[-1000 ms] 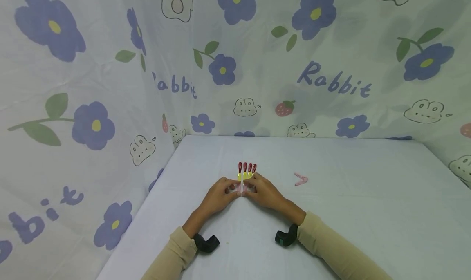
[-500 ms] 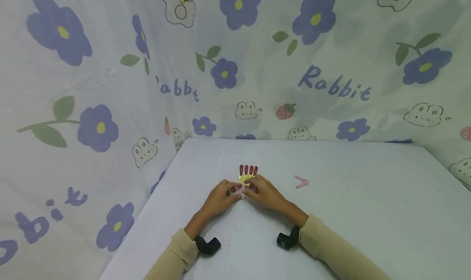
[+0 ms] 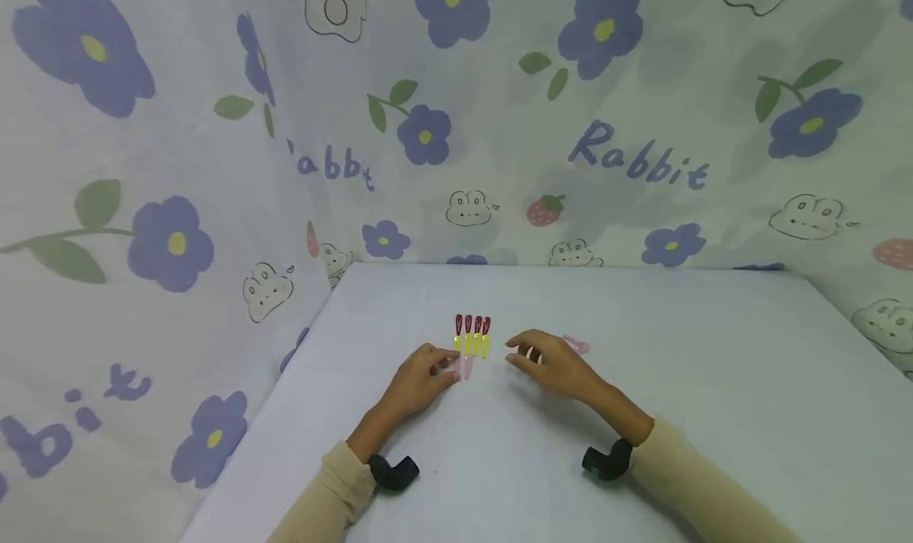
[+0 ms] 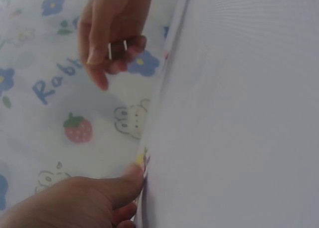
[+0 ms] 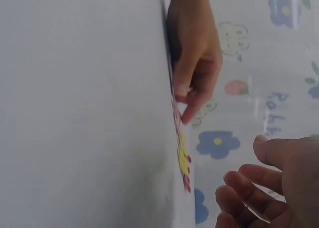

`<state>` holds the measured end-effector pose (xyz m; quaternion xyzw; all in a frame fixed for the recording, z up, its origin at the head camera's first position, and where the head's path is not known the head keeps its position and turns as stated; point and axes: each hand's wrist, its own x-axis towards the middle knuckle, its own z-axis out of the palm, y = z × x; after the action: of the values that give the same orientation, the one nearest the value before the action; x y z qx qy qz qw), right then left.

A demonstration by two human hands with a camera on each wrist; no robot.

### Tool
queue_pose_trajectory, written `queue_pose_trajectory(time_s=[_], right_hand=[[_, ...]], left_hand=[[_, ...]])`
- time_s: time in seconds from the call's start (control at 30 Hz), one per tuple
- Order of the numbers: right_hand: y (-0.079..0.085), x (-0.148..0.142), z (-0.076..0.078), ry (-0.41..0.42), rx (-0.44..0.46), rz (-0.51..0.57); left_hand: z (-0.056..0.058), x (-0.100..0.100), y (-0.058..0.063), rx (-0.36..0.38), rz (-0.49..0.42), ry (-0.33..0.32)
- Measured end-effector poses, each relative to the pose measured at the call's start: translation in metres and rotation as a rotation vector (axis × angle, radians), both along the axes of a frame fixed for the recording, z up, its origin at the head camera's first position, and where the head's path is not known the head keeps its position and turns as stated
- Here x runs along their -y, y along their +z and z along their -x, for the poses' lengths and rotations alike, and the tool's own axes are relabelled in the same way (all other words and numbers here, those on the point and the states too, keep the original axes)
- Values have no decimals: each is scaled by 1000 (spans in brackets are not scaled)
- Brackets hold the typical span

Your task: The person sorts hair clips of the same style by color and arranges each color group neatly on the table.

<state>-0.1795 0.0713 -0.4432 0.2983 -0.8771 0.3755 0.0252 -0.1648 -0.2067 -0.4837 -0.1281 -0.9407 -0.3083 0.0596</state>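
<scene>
Several slim, teardrop-shaped hair clips lie in rows on the table. Red hair clips [image 3: 468, 323] are farthest away, and yellow hair clips [image 3: 476, 345] come just below them. One pink hair clip [image 3: 467, 367] lies below the yellow row. My left hand [image 3: 417, 380] is at its left, thumb and index finger at the two ends of another pink clip, partly hidden by the fingers. My right hand [image 3: 556, 366] hovers to the right of the rows, fingers loosely bent, holding nothing. In the right wrist view its fingers [image 5: 249, 188] are spread apart.
Beyond my right hand lie more pink hair clips [image 3: 576, 343], partly covered by it. A white cloth covers the table [image 3: 713, 384]. Fabric walls [image 3: 613, 202] with flowers and rabbits rise behind and at the sides. A black device [image 3: 609, 460] is strapped at each wrist.
My right hand has left the clip rows and moved right, near the loose pink clips. A pink clip in the lower row is now uncovered. My left hand has stayed at the row.
</scene>
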Motion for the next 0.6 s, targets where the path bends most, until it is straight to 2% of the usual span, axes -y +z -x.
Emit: queue_pose_trajectory(time_s=[0.17, 0.33, 0.6], right_hand=[[-3, -43, 7, -143, 37, -8], [-12, -76, 15, -235, 4, 16], [-31, -104, 26, -373, -50, 19]], left_hand=[[2, 1, 0, 1, 0, 7], [2, 3, 1, -4, -10, 6], [1, -1, 0, 3, -29, 2]])
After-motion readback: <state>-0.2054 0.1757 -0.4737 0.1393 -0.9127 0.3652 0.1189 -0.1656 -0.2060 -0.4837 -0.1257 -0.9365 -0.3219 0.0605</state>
